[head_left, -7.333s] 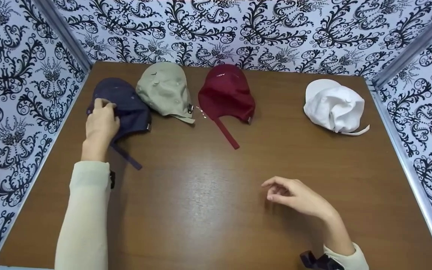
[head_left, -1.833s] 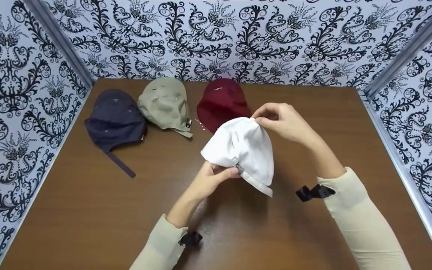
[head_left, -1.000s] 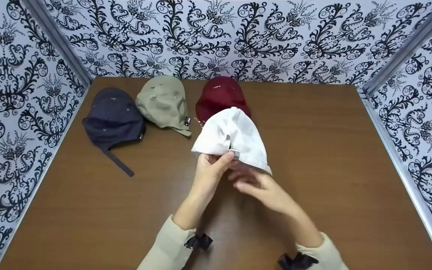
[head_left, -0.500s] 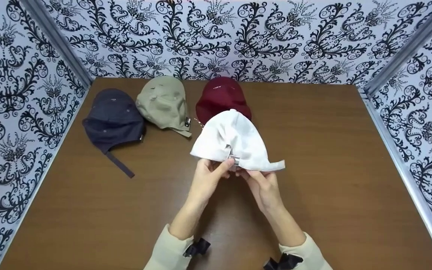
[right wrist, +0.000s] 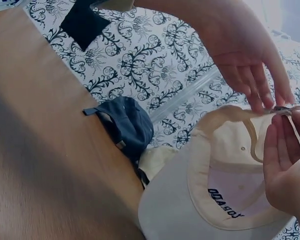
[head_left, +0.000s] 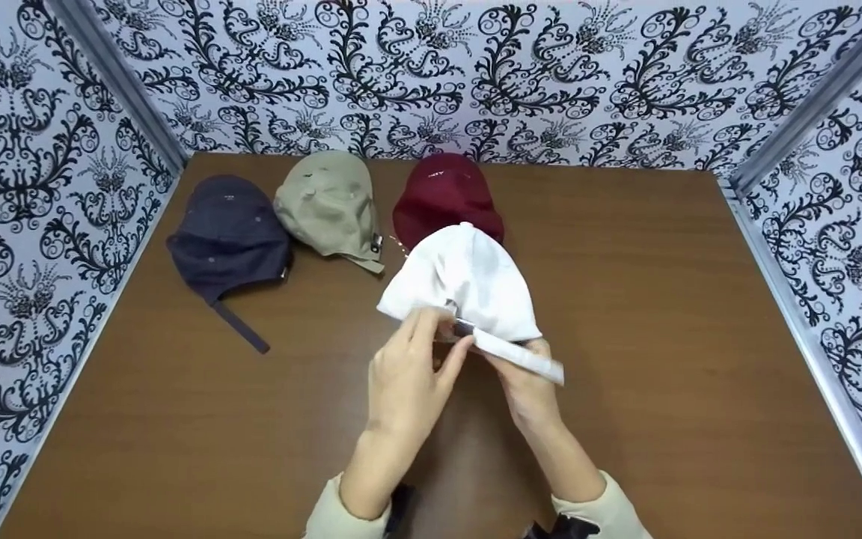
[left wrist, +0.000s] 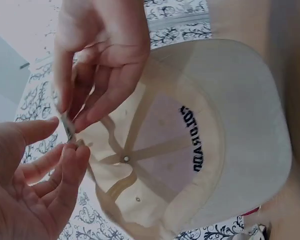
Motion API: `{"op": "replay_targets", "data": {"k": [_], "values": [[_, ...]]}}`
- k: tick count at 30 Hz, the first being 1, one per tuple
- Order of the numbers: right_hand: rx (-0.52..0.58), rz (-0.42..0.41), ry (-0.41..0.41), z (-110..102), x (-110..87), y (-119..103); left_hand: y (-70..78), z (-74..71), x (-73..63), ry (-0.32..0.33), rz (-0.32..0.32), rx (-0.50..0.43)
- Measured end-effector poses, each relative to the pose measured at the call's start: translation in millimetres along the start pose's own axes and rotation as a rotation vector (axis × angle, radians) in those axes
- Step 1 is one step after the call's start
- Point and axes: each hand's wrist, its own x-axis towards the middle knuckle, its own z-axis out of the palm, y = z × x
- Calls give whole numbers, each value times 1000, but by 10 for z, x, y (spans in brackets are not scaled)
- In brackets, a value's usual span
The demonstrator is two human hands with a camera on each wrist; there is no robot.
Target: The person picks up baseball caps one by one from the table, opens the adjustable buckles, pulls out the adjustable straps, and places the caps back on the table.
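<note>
A white cap (head_left: 468, 277) is held up over the table with its crown upward and its back facing me. In the left wrist view its hollow inside (left wrist: 160, 140), brim (left wrist: 250, 115) and dark lettering show. My left hand (head_left: 405, 382) has thumb and fingertips at the metal buckle (head_left: 463, 328) on the back opening, pinching there. My right hand (head_left: 528, 389) grips the back edge from below, its fingertips partly hidden by the cap; the right wrist view shows this hand (left wrist: 102, 60) meeting the left at the buckle. A loose strap end (head_left: 521, 355) sticks out to the right.
On the brown table (head_left: 663, 299), a navy cap (head_left: 229, 232) lies at the left with its strap toward me. Beside it are an olive cap (head_left: 330, 202) and a dark red cap (head_left: 446, 191), partly covered by the white one. Patterned walls (head_left: 431, 82) enclose the table.
The left hand has left the navy cap, and the white cap has come from the back right into both hands. Lately the left hand shifted onto the buckle and the strap end swung downward.
</note>
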Motion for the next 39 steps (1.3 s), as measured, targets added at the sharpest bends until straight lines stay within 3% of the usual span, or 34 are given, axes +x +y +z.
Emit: {"op": "replay_targets", "data": {"k": [4,9,15,19,25,30,33,36,39], "values": [[-153,-59,49,15,0,24,0,36,-9,-13,-42,-16],[-259,-139,78,23,-18,59,8,49,2,-28,-58,-10],[-322,-208,93,74,-40,68,0,87,-2,30,-15,45],[-388,-229,109,92,-72,57,-45,96,4,43,-42,-7],[-228,-106,125,84,-65,10,-118,44,14,-83,-147,-300],[-92,-51,139,62,-33,-38,-187,38,-24,-294,-218,-430],[-7,-19,109,47,-34,-71,-270,135,-54,-426,-265,-524],[94,10,8,-8,-53,-96,-342,298,-100,-491,-394,-839],[201,13,-120,-79,-72,-111,-351,407,-147,-423,-579,-1226]]}}
